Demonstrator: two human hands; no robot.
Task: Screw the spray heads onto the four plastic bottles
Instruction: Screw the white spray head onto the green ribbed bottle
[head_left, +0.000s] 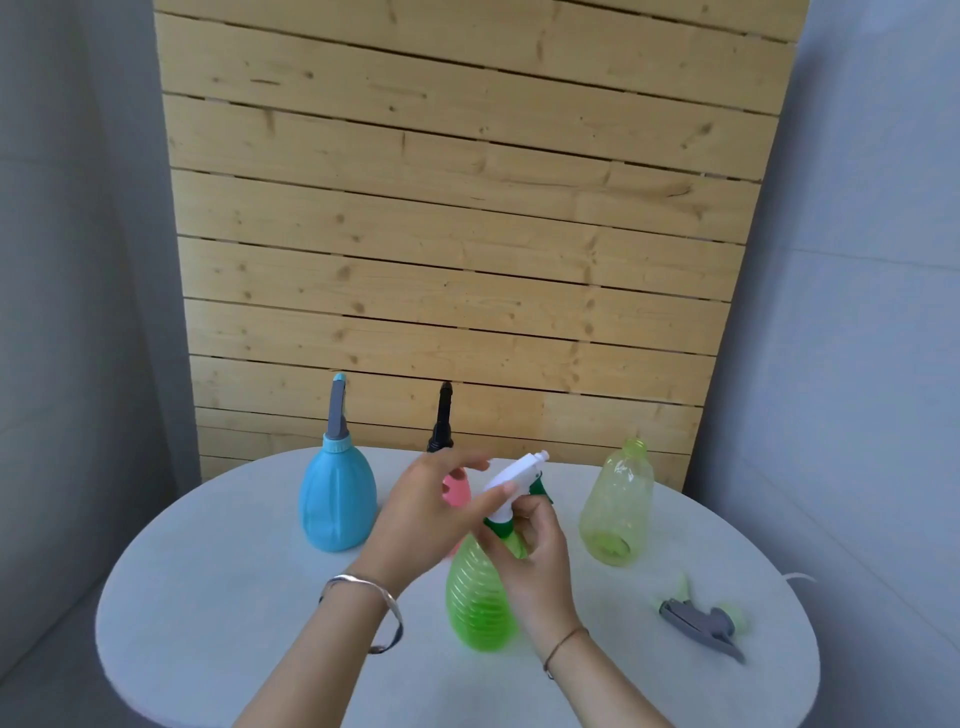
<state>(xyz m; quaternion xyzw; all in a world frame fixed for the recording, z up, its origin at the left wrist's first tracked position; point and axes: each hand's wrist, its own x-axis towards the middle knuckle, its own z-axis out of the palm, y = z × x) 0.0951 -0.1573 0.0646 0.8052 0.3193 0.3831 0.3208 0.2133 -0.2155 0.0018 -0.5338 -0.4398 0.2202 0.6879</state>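
A green ribbed bottle (480, 597) stands at the table's middle with a white spray head (511, 480) and green collar on its neck. My right hand (537, 556) grips the bottle's neck just under the collar. My left hand (428, 517) has its fingers spread, and its thumb touches the white head's side. A blue bottle (337, 501) wears a grey head. Behind my left hand, a pink bottle (457, 491) carries a black head (443, 418). A pale yellow-green bottle (618, 506) stands with an open neck. A loose grey spray head (698, 621) lies on the right.
Everything sits on a round white table (208, 597). A wooden slat panel (457, 234) stands upright behind it, between grey walls. A thin white tube (800, 576) sticks out past the table's right edge.
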